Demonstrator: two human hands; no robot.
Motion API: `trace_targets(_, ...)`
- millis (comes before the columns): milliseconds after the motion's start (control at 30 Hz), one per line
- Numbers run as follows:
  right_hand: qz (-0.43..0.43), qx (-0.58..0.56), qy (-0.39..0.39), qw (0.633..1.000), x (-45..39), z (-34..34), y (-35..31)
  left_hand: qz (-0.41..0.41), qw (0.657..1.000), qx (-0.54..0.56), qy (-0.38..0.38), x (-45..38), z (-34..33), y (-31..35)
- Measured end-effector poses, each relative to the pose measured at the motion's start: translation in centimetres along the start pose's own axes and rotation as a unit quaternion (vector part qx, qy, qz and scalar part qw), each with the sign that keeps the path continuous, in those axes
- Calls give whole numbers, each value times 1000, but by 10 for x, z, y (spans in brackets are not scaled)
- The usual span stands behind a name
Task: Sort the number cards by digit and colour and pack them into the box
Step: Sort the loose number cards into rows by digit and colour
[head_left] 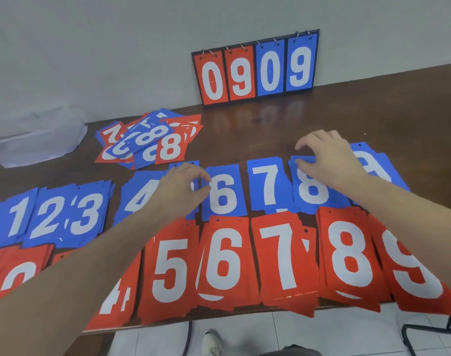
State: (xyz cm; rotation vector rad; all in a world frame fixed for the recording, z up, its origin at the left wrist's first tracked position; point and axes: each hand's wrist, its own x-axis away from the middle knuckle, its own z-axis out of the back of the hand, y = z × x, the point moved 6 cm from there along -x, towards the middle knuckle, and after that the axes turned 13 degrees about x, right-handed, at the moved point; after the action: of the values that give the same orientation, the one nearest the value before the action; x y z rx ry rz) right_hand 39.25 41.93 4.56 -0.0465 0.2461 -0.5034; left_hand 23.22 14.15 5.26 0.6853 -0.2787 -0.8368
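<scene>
Nearest the cam, a row of red card stacks lines the table's front edge: red 4 [116,299], red 5 [170,268], red 6 [224,260], red 7 [283,255], red 8 [350,253], red 9 [414,273]; a further red stack [16,273] at far left, digit partly cut off by the forearm. Several overhang the wooden table [257,129] edge.

Behind them runs the blue row: blue 1 [16,217], blue 2 [50,217], blue 3 [87,213], blue 4 [142,194], blue 6 [223,191], blue 7 [266,183], blue 8 [311,186], blue 9 [373,165], last one mostly hidden by the R wrist.

Left hand [183,186] hovers over the stack btwn blue 4 and blue 6, covering its digit; thumb and forefinger curl toward each other w/ tips nearly meeting at the blue 6's left edge. Cannot tell if it actually pinches a card.

Right hand [327,160] sits at the top of the blue 8 stack, fingers bent and spread, thumb tip on the stack's upper left corner; real grip or just touching, can't tell.

Unsorted pile [152,140] of mixed red & blue cards lies back left, 8s on top. Flip scoreboard [256,68] leans vs the wall showing 0 9 0 9, red pair then blue pair. Clear plastic tub [37,140] at far left, blurred. Below the table edge: white floor tiles, a shoe [211,343].
</scene>
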Motion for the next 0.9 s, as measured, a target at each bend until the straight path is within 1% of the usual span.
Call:
trace_targets(133, 38, -38, -41, 998, -18, -9, -38, 36, 999, 35, 9, -4, 23, -26)
trace_targets(433, 101, -64, -66, 991, -74, -30, -151, 90, 990, 84, 61, -17, 88, -109)
trace_targets(600, 85, -88, -103, 987, -105, -52, -206, 103, 985, 105, 87, -35, 118, -164)
trace_targets(733, 59, -115, -115, 985, -128, -65, -240, 94, 985, 77, 122, -53, 144, -200)
trace_targets(833, 67, -110, -117, 985, -143, -71, -265, 111, 982, 74, 135, -67, 162, -223)
trace_targets(900, 84, -109, -113, 984, -151, -75, -284, 122, 982, 64, 129, -77, 169, -235)
